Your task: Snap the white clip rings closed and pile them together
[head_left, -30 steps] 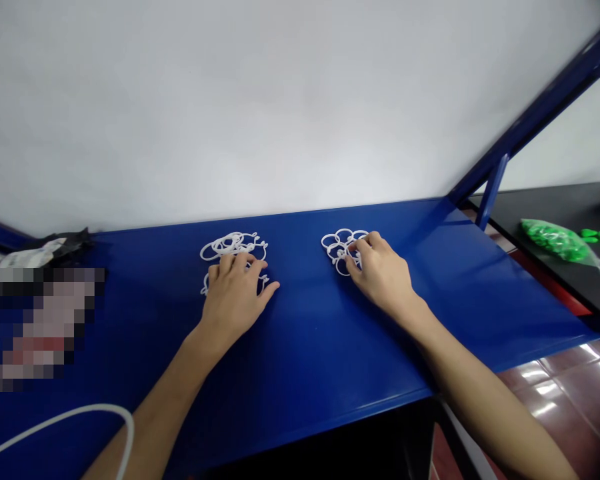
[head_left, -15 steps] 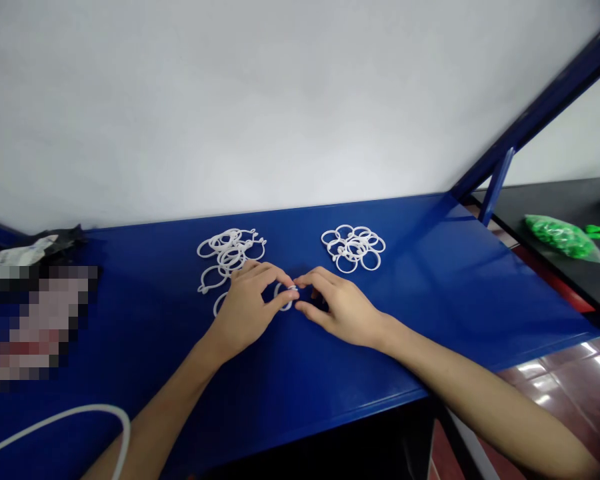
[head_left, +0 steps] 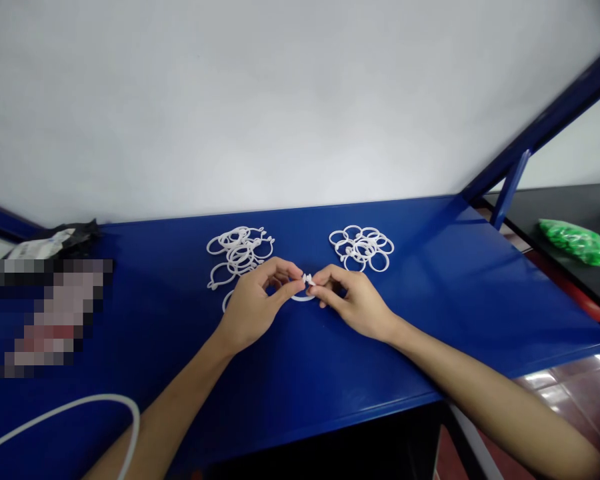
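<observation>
I have the white ring (head_left: 303,299) centred between both hands, over the blue table (head_left: 300,380). The left hand (head_left: 253,305) pinches it with thumb and forefinger at one side of its small knobbed ends, and the right hand (head_left: 356,301) pinches it with thumb and forefinger at the other side. Both grips look closed on the ring, fingertips facing each other and nearly meeting, with the white knobs showing in the narrow space between them. The ring's curve lies on the near side of that grip, bowing toward me just below the fingertips; I cannot tell whether it touches the tabletop. Whether the two ends are joined is too small for me to make out. Beyond the left hand I see the left pile of rings (head_left: 241,253), several of them open loops with little knobs, and a lone ring (head_left: 225,301) partly hidden behind that hand. Beyond the right hand sits the right pile of rings (head_left: 371,248), overlapping in a cluster, apart from the fingers. At my lower left a white cable (head_left: 90,399) arches across the left forearm, and far right a bag of green pieces (head_left: 575,241) rests on a dark table (head_left: 587,203).
</observation>
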{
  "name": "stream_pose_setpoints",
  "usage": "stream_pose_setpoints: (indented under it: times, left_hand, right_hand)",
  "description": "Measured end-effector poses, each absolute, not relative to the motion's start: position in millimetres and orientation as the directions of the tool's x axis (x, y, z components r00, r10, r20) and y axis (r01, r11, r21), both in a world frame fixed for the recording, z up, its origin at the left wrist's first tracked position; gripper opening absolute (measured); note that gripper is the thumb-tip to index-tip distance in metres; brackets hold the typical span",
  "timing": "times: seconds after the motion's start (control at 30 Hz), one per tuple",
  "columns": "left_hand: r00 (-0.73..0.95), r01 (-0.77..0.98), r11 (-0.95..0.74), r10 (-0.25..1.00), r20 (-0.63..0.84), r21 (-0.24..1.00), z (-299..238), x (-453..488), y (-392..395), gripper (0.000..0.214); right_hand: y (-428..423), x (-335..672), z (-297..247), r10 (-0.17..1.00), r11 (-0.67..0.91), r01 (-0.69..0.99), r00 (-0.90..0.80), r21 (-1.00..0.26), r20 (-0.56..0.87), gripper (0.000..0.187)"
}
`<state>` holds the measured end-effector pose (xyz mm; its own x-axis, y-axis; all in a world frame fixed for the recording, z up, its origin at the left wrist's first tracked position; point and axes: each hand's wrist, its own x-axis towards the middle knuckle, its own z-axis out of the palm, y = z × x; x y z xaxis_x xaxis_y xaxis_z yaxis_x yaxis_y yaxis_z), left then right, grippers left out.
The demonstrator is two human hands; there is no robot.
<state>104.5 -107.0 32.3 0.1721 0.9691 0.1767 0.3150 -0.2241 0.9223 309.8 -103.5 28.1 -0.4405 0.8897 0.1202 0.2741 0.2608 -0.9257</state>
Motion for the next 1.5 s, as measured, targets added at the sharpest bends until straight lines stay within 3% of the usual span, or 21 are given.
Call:
stream_pose_setpoints:
  times: [0.17,0.33,0.53,0.63,0.73,0.87,0.93,1.0,1.17,1.3,1.5]
  left_hand:
    - [0.161,0.299,-0.23,0.969,0.189,0.926,30.5,105.9,-107.1,0.011]
    - [0.165,0.331,-0.311,0.949,0.269,0.891,32.6,113.5,-113.2,0.004]
    - [0.186,0.386,-0.479,0.878,0.442,0.789,27.2,125.7,-124.5,0.016]
    - [0.27,0.415,-0.548,0.836,0.477,0.726,23.6,122.9,-118.3,0.014]
    - [0.32,0.545,-0.6,0.795,0.516,0.586,21.2,110.7,-102.6,0.011]
    - [0.09,0.889,-0.31,0.84,0.535,0.338,17.8,88.0,-82.2,0.022]
    - [0.019,0.957,-0.163,0.861,0.509,0.24,16.0,78.1,-76.2,0.027]
    - [-0.004,0.976,-0.099,0.883,0.469,0.193,14.4,70.2,-72.3,0.027]
    - [0.006,0.972,-0.095,0.926,0.378,0.217,13.9,56.9,-66.0,0.023]
    - [0.022,0.952,-0.158,0.89,0.456,0.263,21.3,52.7,-66.9,0.026]
    - [0.007,0.829,-0.276,0.875,0.485,0.487,38.6,67.8,-81.4,0.026]
  right_hand:
    - [-103.2,310.6,26.1,0.887,0.284,0.251,-0.434,-0.925,0.154,0.019]
    - [-104.3,313.8,30.8,0.805,0.511,0.31,-0.499,-0.802,0.32,0.017]
    - [-108.3,322.2,32.3,0.723,0.641,0.405,-0.605,-0.652,0.334,0.022]
    - [-106.0,323.3,27.6,0.742,0.628,0.451,-0.594,-0.634,0.312,0.02]
    - [-98.7,324.4,26.1,0.789,0.6,0.536,-0.52,-0.594,0.327,0.018]
    - [-80.9,340.0,36.7,0.842,0.495,0.742,-0.282,-0.451,0.46,0.022]
    - [-69.7,355.5,43.9,0.86,0.348,0.836,-0.104,-0.425,0.5,0.024]
    - [-58.4,373.3,48.8,0.893,0.179,0.897,0.025,-0.405,0.45,0.024]
    - [-39.6,405.1,49.3,0.969,-0.069,0.921,0.154,-0.384,0.194,0.03]
    - [-38.0,408.4,49.1,0.971,-0.114,0.922,0.182,-0.37,0.155,0.031]
    - [-43.1,401.6,52.5,0.979,-0.095,0.937,0.149,-0.337,0.136,0.036]
